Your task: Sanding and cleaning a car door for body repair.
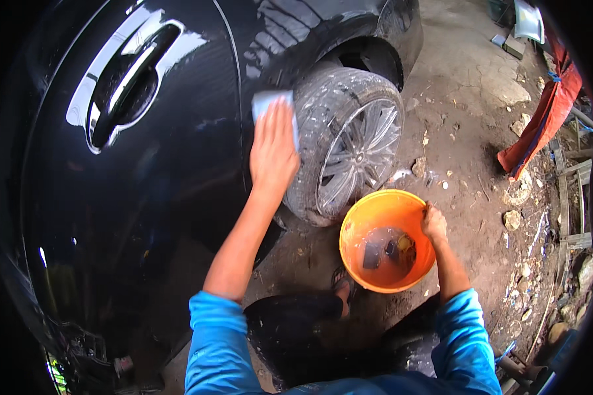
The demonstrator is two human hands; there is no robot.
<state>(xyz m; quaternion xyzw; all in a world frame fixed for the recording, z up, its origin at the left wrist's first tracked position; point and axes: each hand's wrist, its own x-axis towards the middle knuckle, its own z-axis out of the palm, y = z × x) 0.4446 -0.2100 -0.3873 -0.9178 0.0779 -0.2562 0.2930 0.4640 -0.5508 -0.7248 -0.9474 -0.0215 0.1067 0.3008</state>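
My left hand (pixel 273 155) presses a flat light-blue piece (pixel 263 102), a cloth or pad, against the black car's body (pixel 178 217). It lies on the rear panel, just left of the wheel, with my fingers laid over it. Which material it is, I cannot tell. My right hand (pixel 433 224) grips the right rim of an orange bucket (pixel 356 217). The bucket tilts toward me. Murky water (pixel 392 266) lies in its bottom, along with a dark rectangular piece (pixel 371 255) and other small dark and yellowish things.
The dusty wheel (pixel 359 158) with grey spokes is close behind the bucket. A chrome-trimmed door handle (pixel 128 85) is at the upper left. Stones (pixel 512 220) and rubble litter the dirt ground at the right, near a hanging orange-red sheet (pixel 540 118) and a wooden frame (pixel 563 204).
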